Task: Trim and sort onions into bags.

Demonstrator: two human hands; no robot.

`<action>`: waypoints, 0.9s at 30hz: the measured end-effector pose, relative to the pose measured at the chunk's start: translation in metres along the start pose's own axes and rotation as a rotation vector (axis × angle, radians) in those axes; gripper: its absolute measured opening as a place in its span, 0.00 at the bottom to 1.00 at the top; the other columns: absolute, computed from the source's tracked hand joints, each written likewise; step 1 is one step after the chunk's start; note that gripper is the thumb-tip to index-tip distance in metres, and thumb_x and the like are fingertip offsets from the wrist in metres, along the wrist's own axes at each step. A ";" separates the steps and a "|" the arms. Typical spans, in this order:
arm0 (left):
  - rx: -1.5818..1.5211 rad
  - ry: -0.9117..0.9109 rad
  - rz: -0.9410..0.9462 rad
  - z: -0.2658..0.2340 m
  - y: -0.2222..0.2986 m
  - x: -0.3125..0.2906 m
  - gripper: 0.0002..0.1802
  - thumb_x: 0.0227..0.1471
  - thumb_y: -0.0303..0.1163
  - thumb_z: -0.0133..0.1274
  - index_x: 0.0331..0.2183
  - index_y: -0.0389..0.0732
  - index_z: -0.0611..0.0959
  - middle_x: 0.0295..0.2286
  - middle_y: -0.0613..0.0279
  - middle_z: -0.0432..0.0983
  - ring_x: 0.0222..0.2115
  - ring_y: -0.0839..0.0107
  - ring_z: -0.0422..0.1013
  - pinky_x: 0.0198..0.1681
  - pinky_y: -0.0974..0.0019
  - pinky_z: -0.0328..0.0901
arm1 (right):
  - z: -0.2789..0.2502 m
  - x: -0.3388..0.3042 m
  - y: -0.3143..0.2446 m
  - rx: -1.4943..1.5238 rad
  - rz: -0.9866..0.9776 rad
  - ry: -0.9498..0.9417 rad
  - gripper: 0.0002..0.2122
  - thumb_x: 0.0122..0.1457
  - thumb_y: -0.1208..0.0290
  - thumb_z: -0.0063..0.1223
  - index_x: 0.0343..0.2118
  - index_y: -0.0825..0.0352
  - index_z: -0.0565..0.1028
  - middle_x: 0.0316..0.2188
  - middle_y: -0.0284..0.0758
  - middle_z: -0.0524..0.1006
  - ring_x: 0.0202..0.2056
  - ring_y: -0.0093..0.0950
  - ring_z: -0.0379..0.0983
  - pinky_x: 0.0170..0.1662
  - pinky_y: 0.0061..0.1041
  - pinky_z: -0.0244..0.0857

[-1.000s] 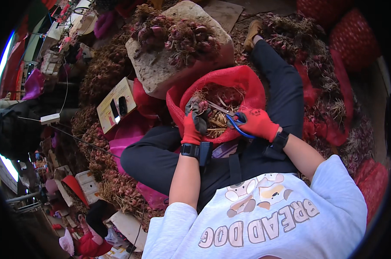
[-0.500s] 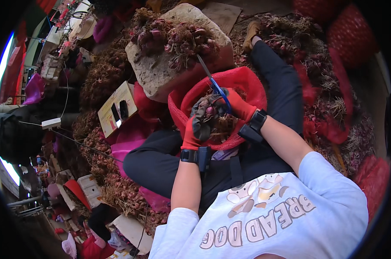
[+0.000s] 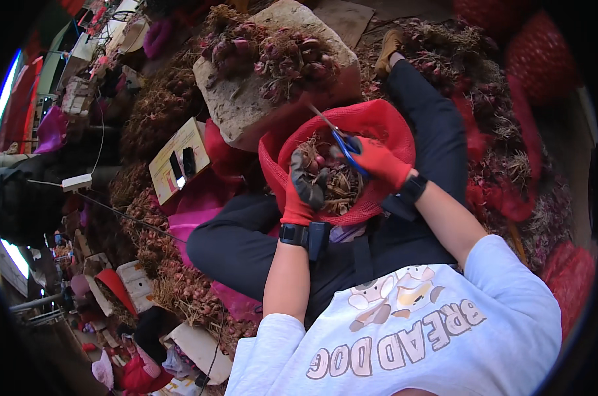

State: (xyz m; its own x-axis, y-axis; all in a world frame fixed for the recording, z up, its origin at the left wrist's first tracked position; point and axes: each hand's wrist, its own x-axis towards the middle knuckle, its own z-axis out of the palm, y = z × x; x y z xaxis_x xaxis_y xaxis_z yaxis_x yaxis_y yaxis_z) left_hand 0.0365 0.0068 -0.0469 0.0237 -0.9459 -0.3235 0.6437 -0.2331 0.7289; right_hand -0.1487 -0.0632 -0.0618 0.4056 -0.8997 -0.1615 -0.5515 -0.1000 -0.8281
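Note:
My right hand (image 3: 381, 162), in a red glove with a dark palm, is closed on blue-handled scissors (image 3: 336, 132), whose blades point up and left. My left hand (image 3: 303, 191), gloved the same way, is cupped with thumb and fingers apart and holds nothing that I can see. Both hands are over the mouth of a red mesh bag (image 3: 272, 155) between my legs. Inside lie dry stalks and roots (image 3: 342, 188). A small reddish shallot (image 3: 320, 160) shows just beside my left fingertips.
Ahead, a rough stone block (image 3: 226, 119) bears bunches of shallots (image 3: 295, 56). Heaps of shallots with dry stalks (image 3: 186, 297) spread along both sides. At the left, a phone (image 3: 176, 168) and a dark object lie on a flat yellowish box (image 3: 163, 178). Full red mesh bags (image 3: 540, 59) stand far right.
My left hand has opened and moved slightly apart from the right; the shallot bunch it held has left it. My right hand has shifted right and down with the scissors.

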 end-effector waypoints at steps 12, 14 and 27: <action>-0.149 0.276 0.078 -0.003 -0.005 0.008 0.18 0.51 0.50 0.50 0.32 0.45 0.77 0.29 0.66 0.74 0.33 0.70 0.70 0.37 0.65 0.68 | -0.031 -0.058 -0.011 -0.582 -0.218 -0.048 0.20 0.42 0.53 0.58 0.31 0.64 0.72 0.26 0.38 0.76 0.32 0.36 0.74 0.35 0.33 0.67; -0.138 0.239 0.099 -0.009 -0.009 0.009 0.19 0.52 0.50 0.49 0.32 0.43 0.77 0.30 0.64 0.73 0.33 0.70 0.70 0.38 0.65 0.68 | -0.030 -0.057 -0.014 -0.578 -0.202 -0.057 0.20 0.42 0.54 0.58 0.32 0.64 0.72 0.27 0.37 0.76 0.32 0.35 0.74 0.35 0.33 0.67; -0.278 0.158 0.144 -0.009 -0.023 0.010 0.18 0.55 0.47 0.47 0.37 0.43 0.76 0.34 0.64 0.74 0.36 0.69 0.70 0.40 0.64 0.66 | -0.036 -0.054 -0.022 -0.572 -0.157 -0.094 0.17 0.42 0.57 0.59 0.31 0.63 0.73 0.26 0.38 0.76 0.31 0.36 0.74 0.36 0.34 0.67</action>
State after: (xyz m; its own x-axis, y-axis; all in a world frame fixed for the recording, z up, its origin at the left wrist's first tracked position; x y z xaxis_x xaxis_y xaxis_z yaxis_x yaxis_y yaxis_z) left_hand 0.0287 0.0045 -0.0729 0.2337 -0.9131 -0.3341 0.8084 -0.0084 0.5886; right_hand -0.1848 -0.0278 -0.0154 0.5626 -0.8166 -0.1292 -0.7739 -0.4652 -0.4297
